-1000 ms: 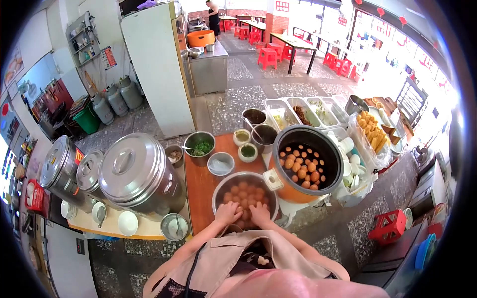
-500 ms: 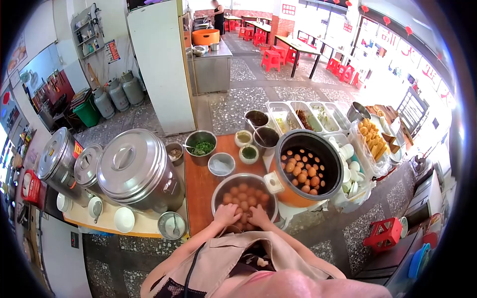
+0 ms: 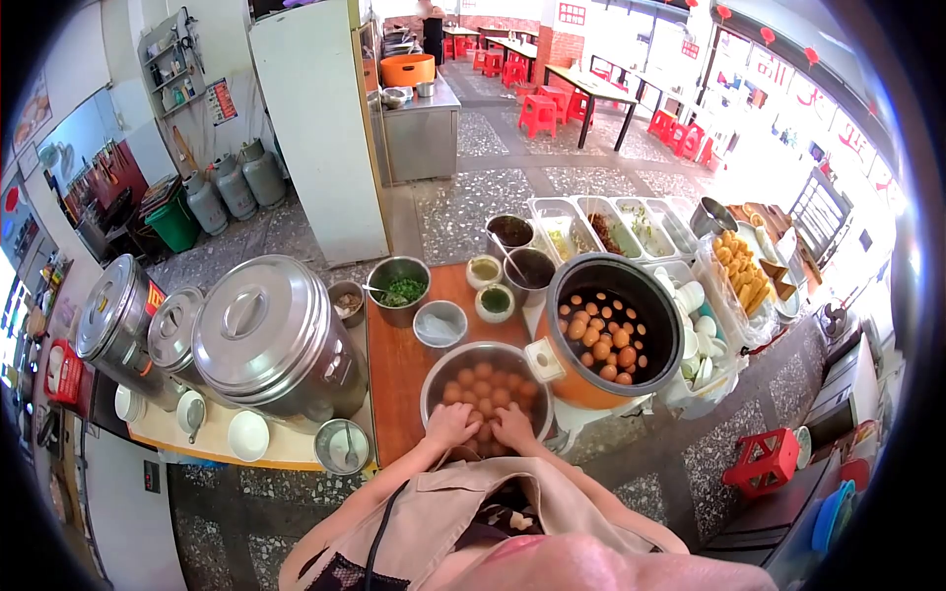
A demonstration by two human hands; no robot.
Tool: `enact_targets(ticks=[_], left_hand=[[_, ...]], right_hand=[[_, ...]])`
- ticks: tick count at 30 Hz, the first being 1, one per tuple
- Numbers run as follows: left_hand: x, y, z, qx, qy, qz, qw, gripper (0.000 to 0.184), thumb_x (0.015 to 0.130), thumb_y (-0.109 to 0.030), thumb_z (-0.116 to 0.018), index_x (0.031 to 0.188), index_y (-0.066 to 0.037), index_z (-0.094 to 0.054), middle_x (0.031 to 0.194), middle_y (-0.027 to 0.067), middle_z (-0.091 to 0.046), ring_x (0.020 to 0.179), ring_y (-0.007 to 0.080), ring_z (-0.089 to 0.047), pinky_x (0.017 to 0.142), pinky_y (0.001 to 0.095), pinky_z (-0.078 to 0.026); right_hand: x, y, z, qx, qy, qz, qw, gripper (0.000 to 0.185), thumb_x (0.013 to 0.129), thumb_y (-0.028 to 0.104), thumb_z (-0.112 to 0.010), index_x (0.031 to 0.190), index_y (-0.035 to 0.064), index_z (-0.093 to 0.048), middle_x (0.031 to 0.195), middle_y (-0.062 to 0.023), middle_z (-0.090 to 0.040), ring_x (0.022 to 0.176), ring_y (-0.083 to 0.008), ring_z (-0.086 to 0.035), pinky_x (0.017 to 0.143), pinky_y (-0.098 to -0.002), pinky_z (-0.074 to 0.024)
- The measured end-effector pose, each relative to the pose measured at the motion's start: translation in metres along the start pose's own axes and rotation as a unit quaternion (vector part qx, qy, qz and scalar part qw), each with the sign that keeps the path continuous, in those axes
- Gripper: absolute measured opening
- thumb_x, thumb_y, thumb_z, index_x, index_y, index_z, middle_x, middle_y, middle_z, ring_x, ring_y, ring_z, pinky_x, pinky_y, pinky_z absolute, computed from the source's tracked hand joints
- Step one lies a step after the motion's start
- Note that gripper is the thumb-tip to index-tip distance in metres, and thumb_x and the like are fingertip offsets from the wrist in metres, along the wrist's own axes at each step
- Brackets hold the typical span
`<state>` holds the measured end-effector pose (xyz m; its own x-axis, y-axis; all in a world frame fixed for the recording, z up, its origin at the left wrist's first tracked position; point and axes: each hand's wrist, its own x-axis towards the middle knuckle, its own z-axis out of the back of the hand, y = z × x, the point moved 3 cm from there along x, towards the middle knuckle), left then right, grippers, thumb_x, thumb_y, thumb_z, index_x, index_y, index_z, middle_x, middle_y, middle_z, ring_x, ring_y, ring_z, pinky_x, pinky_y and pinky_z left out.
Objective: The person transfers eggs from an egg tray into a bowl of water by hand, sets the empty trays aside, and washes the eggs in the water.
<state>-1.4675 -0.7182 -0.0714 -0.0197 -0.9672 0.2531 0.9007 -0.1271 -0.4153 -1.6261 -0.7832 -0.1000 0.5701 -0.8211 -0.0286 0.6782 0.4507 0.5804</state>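
Observing brown eggs (image 3: 482, 389) in the metal bowl (image 3: 485, 350), just ahead of and between the fingers; left hand (image 3: 452, 425) and right hand (image 3: 512, 427) dip in at its near side, about equally close (no shared long axis from where I stand). Grasping or loose: cannot tell, fingertips hidden. Versus half a second ago, both look practically unmoved.

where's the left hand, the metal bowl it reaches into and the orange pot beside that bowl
Left hand (image 3: 450, 425): head view, back of the hand
Metal bowl (image 3: 486, 349): head view, inner far wall
Orange pot (image 3: 575, 391): head view, outer wall, near side
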Motion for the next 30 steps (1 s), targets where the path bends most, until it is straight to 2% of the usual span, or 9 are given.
enact_targets(ticks=[8,10,14,17,23,25,26,28,30], left_hand=[[0.0,0.001,-0.001,0.002,0.012,0.012,1.0,0.033,0.077,-0.039,-0.058,0.086,-0.007,-0.06,0.082,0.0128,-0.062,0.077,0.0294,-0.061,0.069,0.0411,-0.043],[0.0,0.001,-0.001,0.003,0.011,0.01,1.0,0.033,0.077,-0.039,-0.058,0.086,-0.007,-0.06,0.082,0.0126,-0.062,0.077,0.0293,-0.061,0.069,0.041,-0.043],[0.0,-0.001,0.0,0.004,0.013,0.005,1.0,0.032,0.078,-0.038,-0.059,0.086,-0.007,-0.06,0.081,0.0122,-0.062,0.077,0.0291,-0.06,0.068,0.0412,-0.042],[0.0,-0.001,0.0,0.002,0.002,0.003,1.0,0.031,0.078,-0.037,-0.059,0.086,-0.007,-0.059,0.081,0.0121,-0.062,0.076,0.0291,-0.06,0.068,0.0412,-0.042],[0.001,-0.004,0.005,0.006,0.028,0.009,1.0,0.029,0.077,-0.035,-0.058,0.085,-0.007,-0.059,0.08,0.0123,-0.062,0.077,0.0294,-0.06,0.068,0.0419,-0.042],[0.002,-0.003,0.003,0.009,0.031,0.008,0.999,0.029,0.077,-0.035,-0.058,0.085,-0.007,-0.058,0.08,0.0122,-0.062,0.077,0.0293,-0.06,0.068,0.0422,-0.042],[0.001,-0.003,0.002,0.014,0.031,0.005,0.999,0.029,0.076,-0.035,-0.058,0.085,-0.006,-0.058,0.08,0.0121,-0.062,0.077,0.0293,-0.06,0.068,0.0424,-0.041],[0.003,-0.001,0.001,0.005,0.041,0.006,0.999,0.03,0.076,-0.034,-0.058,0.086,-0.006,-0.058,0.08,0.0126,-0.061,0.077,0.0304,-0.06,0.07,0.0421,-0.041],[0.003,0.002,-0.004,0.047,0.087,0.027,0.995,0.03,0.076,-0.034,-0.058,0.088,-0.006,-0.057,0.085,0.0136,-0.061,0.081,0.031,-0.059,0.072,0.0433,-0.041]], right_hand=[[0.001,-0.001,0.001,-0.019,-0.083,0.063,0.994,0.027,0.073,0.016,-0.058,0.099,0.0118,-0.057,0.101,-0.0192,-0.048,0.093,-0.0423,-0.05,0.08,-0.0495,-0.0433],[-0.002,0.001,0.005,0.056,-0.023,-0.03,0.998,0.031,0.071,0.019,-0.06,0.101,0.0106,-0.054,0.099,-0.0226,-0.054,0.091,-0.0428,-0.053,0.079,-0.0491,-0.0454],[0.003,0.012,0.013,0.076,0.039,-0.093,0.992,0.033,0.073,0.027,-0.058,0.099,0.0062,-0.055,0.095,-0.0245,-0.06,0.089,-0.0433,-0.058,0.076,-0.0505,-0.0472],[0.0,0.014,0.015,-0.017,0.029,-0.137,0.99,0.033,0.072,0.034,-0.059,0.095,0.0091,-0.06,0.087,-0.0254,-0.063,0.084,-0.0424,-0.06,0.072,-0.0487,-0.0493],[-0.003,0.001,-0.001,-0.023,0.025,-0.064,0.997,0.025,0.075,0.026,-0.053,0.091,0.0088,-0.063,0.091,-0.024,-0.061,0.086,-0.0434,-0.058,0.075,-0.0488,-0.0484],[-0.006,0.0,-0.006,-0.122,-0.042,0.051,0.99,0.022,0.075,0.021,-0.053,0.093,0.0103,-0.063,0.093,-0.0217,-0.059,0.086,-0.0435,-0.056,0.076,-0.0483,-0.0475],[-0.008,-0.004,-0.012,-0.12,-0.038,0.046,0.991,0.022,0.075,0.021,-0.053,0.093,0.0103,-0.063,0.093,-0.0217,-0.059,0.086,-0.0435,-0.056,0.076,-0.0483,-0.0475],[-0.001,0.0,-0.007,-0.164,0.04,-0.014,0.986,0.023,0.075,0.017,-0.056,0.096,0.0084,-0.061,0.113,-0.0209,-0.051,0.099,-0.0425,-0.053,0.083,-0.0501,-0.0456],[0.007,-0.011,-0.017,-0.181,0.006,-0.03,0.983,0.031,0.077,0.023,-0.058,0.102,0.0061,-0.057,0.107,-0.0199,-0.056,0.095,-0.0396,-0.057,0.081,-0.0493,-0.047]])
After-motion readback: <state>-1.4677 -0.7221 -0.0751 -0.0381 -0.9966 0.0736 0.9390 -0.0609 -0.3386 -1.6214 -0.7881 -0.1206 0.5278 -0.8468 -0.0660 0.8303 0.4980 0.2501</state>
